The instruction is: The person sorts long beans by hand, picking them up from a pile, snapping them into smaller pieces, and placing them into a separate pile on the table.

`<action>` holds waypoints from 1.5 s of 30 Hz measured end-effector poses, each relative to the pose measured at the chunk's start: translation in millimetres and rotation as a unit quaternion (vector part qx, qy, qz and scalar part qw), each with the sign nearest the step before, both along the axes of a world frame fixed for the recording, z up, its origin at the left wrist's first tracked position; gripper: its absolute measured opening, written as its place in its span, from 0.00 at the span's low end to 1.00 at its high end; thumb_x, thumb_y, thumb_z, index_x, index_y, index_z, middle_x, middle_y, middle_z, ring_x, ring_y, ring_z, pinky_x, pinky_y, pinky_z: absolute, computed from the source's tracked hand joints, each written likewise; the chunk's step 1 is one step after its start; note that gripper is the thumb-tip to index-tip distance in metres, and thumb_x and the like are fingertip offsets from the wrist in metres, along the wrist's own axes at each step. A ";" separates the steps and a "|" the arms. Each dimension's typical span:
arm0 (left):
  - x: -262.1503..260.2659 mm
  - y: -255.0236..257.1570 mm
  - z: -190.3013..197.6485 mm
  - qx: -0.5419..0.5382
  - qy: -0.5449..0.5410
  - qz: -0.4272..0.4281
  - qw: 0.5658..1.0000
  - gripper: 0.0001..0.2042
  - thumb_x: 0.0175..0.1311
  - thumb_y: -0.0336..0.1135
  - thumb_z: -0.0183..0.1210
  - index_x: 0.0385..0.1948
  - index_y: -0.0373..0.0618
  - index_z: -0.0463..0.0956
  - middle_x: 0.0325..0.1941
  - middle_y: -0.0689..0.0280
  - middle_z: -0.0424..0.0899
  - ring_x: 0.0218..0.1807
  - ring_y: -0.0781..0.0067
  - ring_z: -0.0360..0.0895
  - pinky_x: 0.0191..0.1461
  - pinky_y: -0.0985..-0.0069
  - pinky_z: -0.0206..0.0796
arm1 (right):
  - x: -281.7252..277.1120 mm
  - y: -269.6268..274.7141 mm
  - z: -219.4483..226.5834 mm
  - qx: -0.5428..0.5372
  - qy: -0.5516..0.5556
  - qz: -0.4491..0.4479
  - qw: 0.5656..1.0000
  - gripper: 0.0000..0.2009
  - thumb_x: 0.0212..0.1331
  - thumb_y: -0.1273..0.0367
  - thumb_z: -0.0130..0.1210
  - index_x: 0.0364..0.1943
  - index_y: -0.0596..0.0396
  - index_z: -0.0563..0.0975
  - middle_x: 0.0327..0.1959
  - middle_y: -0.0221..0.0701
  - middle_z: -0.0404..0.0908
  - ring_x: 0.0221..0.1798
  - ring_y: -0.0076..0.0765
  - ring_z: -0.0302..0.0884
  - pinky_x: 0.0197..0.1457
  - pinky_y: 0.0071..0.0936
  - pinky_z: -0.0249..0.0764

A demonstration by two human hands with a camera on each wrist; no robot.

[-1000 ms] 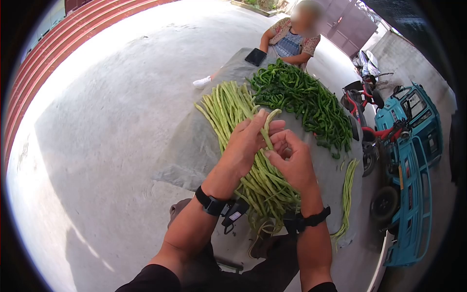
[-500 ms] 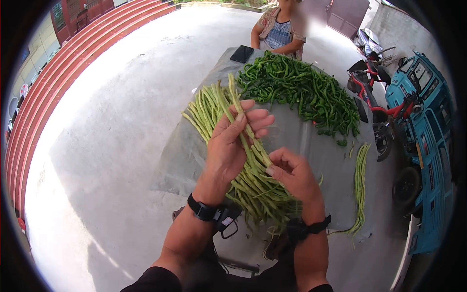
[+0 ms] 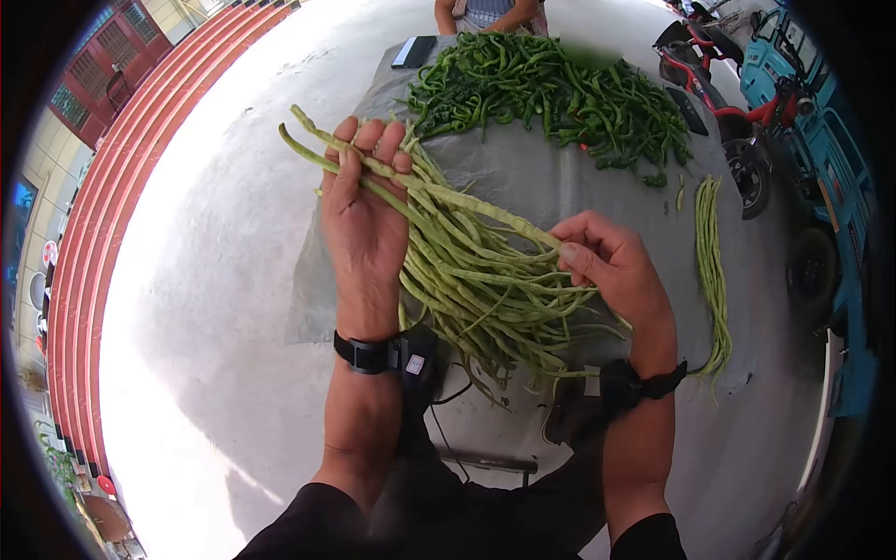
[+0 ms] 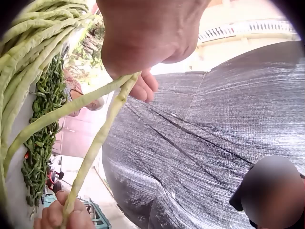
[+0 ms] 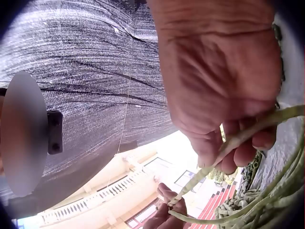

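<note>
Two yard-long beans lie across the palm side of my left hand [image 3: 366, 217], under its thumb, with their tips sticking out to the left. One of them, a pale long bean [image 3: 485, 207], stretches over to my right hand [image 3: 621, 271], which pinches it between thumb and fingers. The right wrist view shows this bean [image 5: 193, 180] running taut between the two hands. The other bean [image 4: 57, 114] sags away toward the heap in the left wrist view. Beneath both hands spreads a heap of long beans [image 3: 476, 303] on a grey sheet [image 3: 653, 313].
Green peppers [image 3: 551, 89] are piled along the table's far side. A neat bundle of long beans [image 3: 711, 271] lies at the right. A phone [image 3: 414, 52] sits at the far left corner; a person [image 3: 490, 15] is beyond. Red steps [image 3: 79, 345] and a teal vehicle [image 3: 845, 233] flank the table.
The left hand has moved left, drawing the beans out flatter and away from the right hand, which keeps its pinch. The head view has tilted down and turned.
</note>
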State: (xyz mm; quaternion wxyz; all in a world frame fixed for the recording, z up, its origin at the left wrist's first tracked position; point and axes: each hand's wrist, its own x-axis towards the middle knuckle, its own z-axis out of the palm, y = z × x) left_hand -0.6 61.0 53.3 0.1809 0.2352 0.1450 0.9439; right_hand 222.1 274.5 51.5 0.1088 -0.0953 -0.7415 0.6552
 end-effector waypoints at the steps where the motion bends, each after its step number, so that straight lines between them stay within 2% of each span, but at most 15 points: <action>1: -2.5 -1.8 -0.3 0.011 0.004 0.000 1.000 0.16 0.85 0.33 0.45 0.67 0.39 0.68 0.62 0.52 0.84 0.65 0.51 0.83 0.61 0.58 0.79 | 2.9 4.6 -2.6 0.005 0.004 -0.004 1.000 0.09 0.71 0.71 0.62 0.50 0.59 0.84 0.33 0.23 0.83 0.33 0.14 0.73 0.39 0.18 0.72; 6: -5.3 -7.7 2.1 0.032 0.025 -0.012 0.999 0.16 0.86 0.32 0.43 0.67 0.40 0.68 0.61 0.54 0.84 0.64 0.54 0.82 0.61 0.60 0.78 | 9.7 7.7 -9.0 0.080 -0.024 -0.014 0.996 0.11 0.65 0.73 0.66 0.49 0.59 0.83 0.34 0.24 0.84 0.35 0.16 0.75 0.42 0.23 0.74; 9: -3.4 -9.3 5.5 0.043 0.048 -0.023 0.998 0.16 0.86 0.32 0.44 0.68 0.40 0.68 0.61 0.56 0.85 0.63 0.56 0.82 0.61 0.61 0.76 | 2.2 -6.3 -5.9 0.133 -0.038 -0.013 0.990 0.12 0.61 0.74 0.66 0.48 0.60 0.82 0.36 0.29 0.84 0.38 0.23 0.79 0.46 0.28 0.77; 15: 2.0 -15.3 18.1 0.074 0.071 -0.031 0.994 0.17 0.84 0.32 0.48 0.68 0.38 0.69 0.60 0.58 0.85 0.62 0.62 0.82 0.60 0.63 0.75 | -22.1 -35.5 -26.6 0.189 0.045 -0.004 0.981 0.11 0.59 0.75 0.63 0.46 0.60 0.81 0.42 0.38 0.82 0.43 0.38 0.83 0.50 0.36 0.80; 20: 3.7 -16.0 20.1 0.080 0.063 -0.030 0.994 0.17 0.84 0.32 0.48 0.69 0.38 0.69 0.58 0.58 0.84 0.58 0.64 0.81 0.59 0.64 0.75 | -37.2 -54.4 -25.3 0.215 0.061 0.014 0.975 0.13 0.58 0.74 0.65 0.47 0.58 0.81 0.40 0.38 0.79 0.43 0.42 0.81 0.50 0.38 0.79; 23: 1.6 -16.7 18.1 0.096 0.062 -0.042 0.993 0.17 0.84 0.29 0.46 0.68 0.36 0.69 0.58 0.57 0.83 0.61 0.61 0.80 0.58 0.63 0.71 | -43.2 -63.0 -22.3 0.244 0.072 0.020 0.967 0.14 0.56 0.73 0.67 0.47 0.58 0.82 0.40 0.39 0.77 0.43 0.45 0.80 0.50 0.40 0.78; 27: 0.6 -18.1 18.6 0.076 0.060 -0.014 0.995 0.17 0.85 0.33 0.48 0.69 0.38 0.68 0.58 0.58 0.83 0.57 0.65 0.80 0.59 0.64 0.74 | -47.7 -67.5 -25.8 0.297 0.097 0.006 0.950 0.15 0.55 0.72 0.68 0.46 0.57 0.81 0.41 0.41 0.76 0.44 0.50 0.78 0.51 0.42 0.77; 30: -0.4 -18.7 17.1 0.077 0.067 -0.017 0.995 0.17 0.85 0.33 0.47 0.68 0.39 0.68 0.58 0.58 0.83 0.57 0.65 0.82 0.59 0.63 0.76 | -48.5 -69.9 -26.5 0.347 0.109 -0.010 0.932 0.14 0.53 0.74 0.68 0.44 0.58 0.80 0.39 0.36 0.74 0.41 0.43 0.77 0.48 0.37 0.75; 33: 1.0 -19.2 15.6 0.063 0.038 -0.010 0.997 0.17 0.85 0.33 0.47 0.68 0.40 0.69 0.57 0.59 0.84 0.57 0.63 0.83 0.59 0.63 0.77 | -46.1 -70.0 -20.7 0.293 0.070 0.009 0.954 0.12 0.54 0.75 0.67 0.41 0.59 0.78 0.37 0.36 0.73 0.39 0.41 0.76 0.46 0.36 0.75; 36: -1.2 -18.3 14.1 0.064 0.041 -0.021 0.997 0.16 0.85 0.33 0.46 0.68 0.41 0.69 0.57 0.59 0.84 0.57 0.63 0.83 0.59 0.63 0.78 | -46.7 -66.2 -22.9 0.251 0.055 0.014 0.966 0.10 0.55 0.74 0.66 0.38 0.59 0.77 0.36 0.38 0.74 0.39 0.47 0.78 0.47 0.40 0.76; 39: -2.3 -17.1 12.5 0.075 0.055 -0.029 0.995 0.16 0.85 0.33 0.47 0.67 0.40 0.69 0.57 0.59 0.83 0.57 0.63 0.81 0.60 0.63 0.76 | -47.2 -63.7 -29.7 0.178 0.095 0.003 0.980 0.08 0.59 0.74 0.64 0.39 0.59 0.76 0.35 0.36 0.77 0.38 0.39 0.78 0.44 0.35 0.75; 42: -3.6 -16.4 12.9 0.084 0.054 -0.032 0.994 0.16 0.85 0.33 0.47 0.67 0.39 0.69 0.56 0.58 0.83 0.57 0.64 0.80 0.60 0.63 0.75 | -46.3 -58.4 -26.1 0.112 0.062 -0.002 0.992 0.06 0.64 0.75 0.62 0.41 0.59 0.76 0.36 0.33 0.80 0.40 0.30 0.79 0.43 0.32 0.75; 45: -0.2 -16.3 15.3 0.080 0.043 -0.026 0.996 0.15 0.84 0.32 0.47 0.65 0.39 0.71 0.56 0.59 0.84 0.59 0.63 0.80 0.59 0.63 0.72 | -42.5 -55.7 -15.9 0.084 0.065 -0.040 0.994 0.04 0.69 0.75 0.59 0.43 0.59 0.76 0.36 0.32 0.82 0.39 0.26 0.78 0.42 0.30 0.75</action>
